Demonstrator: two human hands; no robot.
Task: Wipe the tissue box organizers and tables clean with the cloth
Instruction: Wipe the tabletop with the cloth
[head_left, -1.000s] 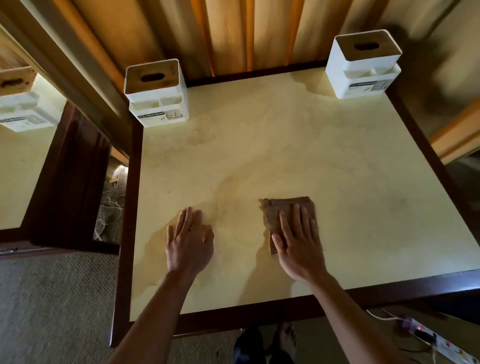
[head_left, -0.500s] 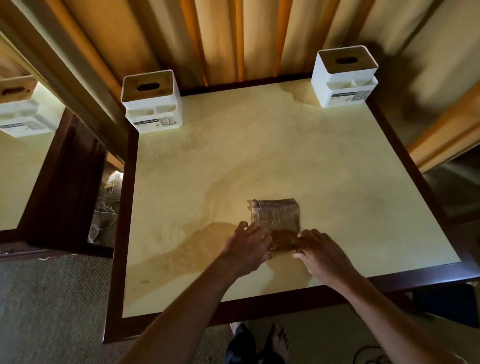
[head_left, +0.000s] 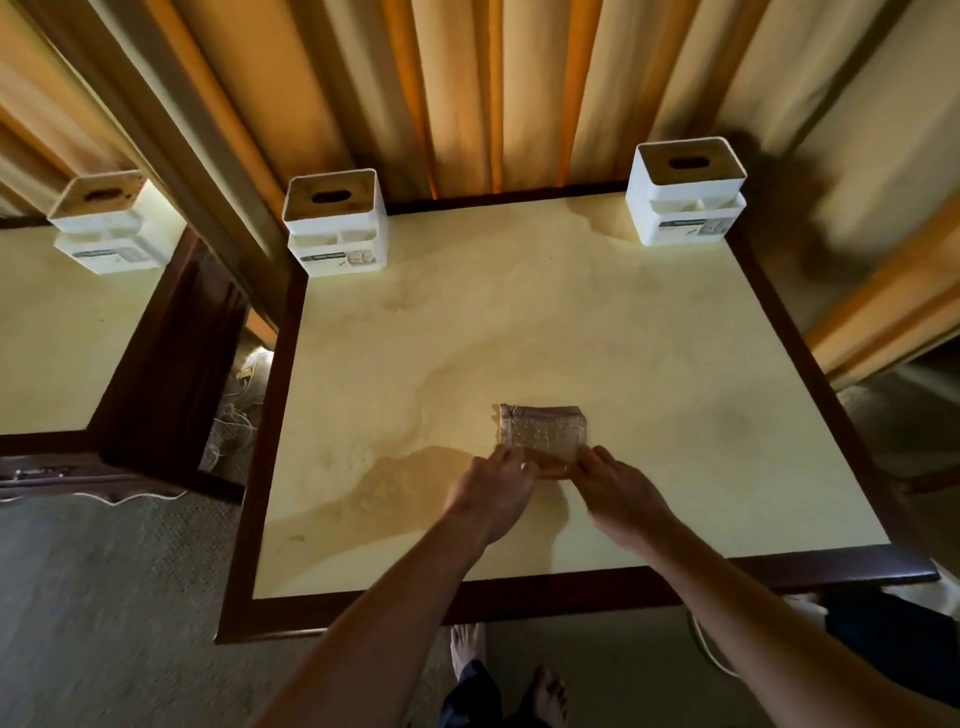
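Folded brown cloth (head_left: 543, 434) lies flat on the surface (head_left: 649, 364), just beyond both hands. Left hand (head_left: 493, 491) and right hand (head_left: 621, 493) each pinch the cloth's near edge, fingers curled on it.

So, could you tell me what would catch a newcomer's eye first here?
Both hands, left and right, pinch the near edge of a folded brown cloth mid-table. Two white plastic tissue box organizers sit in the far corners, left and right, of the cream dark-framed table.
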